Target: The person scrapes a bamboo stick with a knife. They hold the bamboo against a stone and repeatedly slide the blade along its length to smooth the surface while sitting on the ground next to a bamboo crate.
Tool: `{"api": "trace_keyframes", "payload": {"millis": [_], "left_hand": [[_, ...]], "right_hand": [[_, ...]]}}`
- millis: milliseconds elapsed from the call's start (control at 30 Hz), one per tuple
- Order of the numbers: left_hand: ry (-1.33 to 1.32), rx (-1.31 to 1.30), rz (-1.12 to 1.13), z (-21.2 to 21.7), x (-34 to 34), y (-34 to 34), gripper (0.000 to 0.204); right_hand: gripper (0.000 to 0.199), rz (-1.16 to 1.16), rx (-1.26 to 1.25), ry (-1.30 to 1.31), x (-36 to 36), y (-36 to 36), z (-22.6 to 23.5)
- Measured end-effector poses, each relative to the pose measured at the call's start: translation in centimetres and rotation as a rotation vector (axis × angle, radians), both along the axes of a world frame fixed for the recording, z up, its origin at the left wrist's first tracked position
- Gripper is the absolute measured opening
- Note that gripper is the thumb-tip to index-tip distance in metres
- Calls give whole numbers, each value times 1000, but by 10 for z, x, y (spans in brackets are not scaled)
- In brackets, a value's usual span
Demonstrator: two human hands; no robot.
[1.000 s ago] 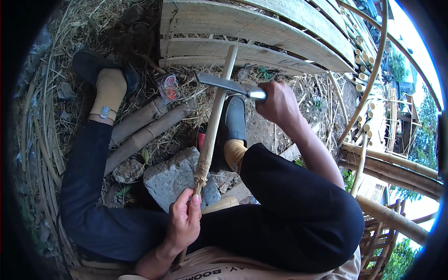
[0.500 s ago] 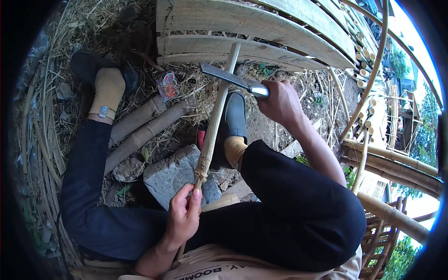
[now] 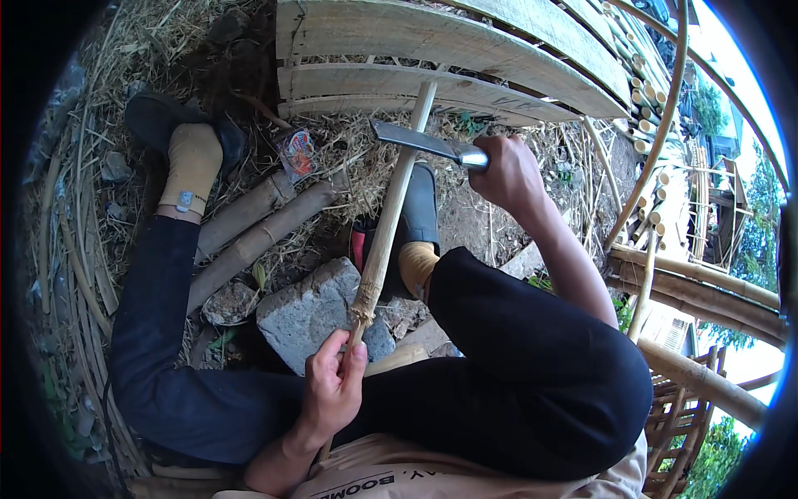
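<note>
A pale bamboo stick slants from my lap up toward the wooden slats, with a rough, shaggy node low on it. Just below that node, my left hand is closed round its thinner end, thumb on top. My right hand grips a knife with a broad steel blade and a shiny metal collar; most of the handle is hidden in my fist. The blade lies across the stick's upper part, pointing left. From this angle I cannot tell how deep the edge sits in the stick.
A slatted wooden crate stands at the far side. A grey stone block lies under the stick, with bamboo pieces to its left. My shoe is close behind the blade. Bamboo poles and stacked canes are on the right.
My right hand and the knife have moved slightly right and a little nearer to me. The stick's far end has tilted slightly right, and my left hand keeps its hold.
</note>
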State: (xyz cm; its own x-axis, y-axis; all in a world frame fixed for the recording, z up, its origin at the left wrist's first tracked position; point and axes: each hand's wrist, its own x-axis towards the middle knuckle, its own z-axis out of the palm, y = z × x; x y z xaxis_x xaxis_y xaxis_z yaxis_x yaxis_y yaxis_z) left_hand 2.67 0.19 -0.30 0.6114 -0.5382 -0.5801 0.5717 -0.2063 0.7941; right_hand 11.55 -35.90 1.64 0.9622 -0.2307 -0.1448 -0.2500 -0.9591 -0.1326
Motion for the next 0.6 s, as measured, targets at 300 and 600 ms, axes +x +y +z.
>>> {"api": "trace_keyframes", "payload": {"millis": [300, 600], "left_hand": [[40, -82, 33, -6, 0, 1, 20], [-97, -11, -77, -1, 1, 1, 20]], "right_hand": [[14, 74, 17, 11, -14, 24, -1], [14, -21, -1, -65, -1, -3, 2]]}}
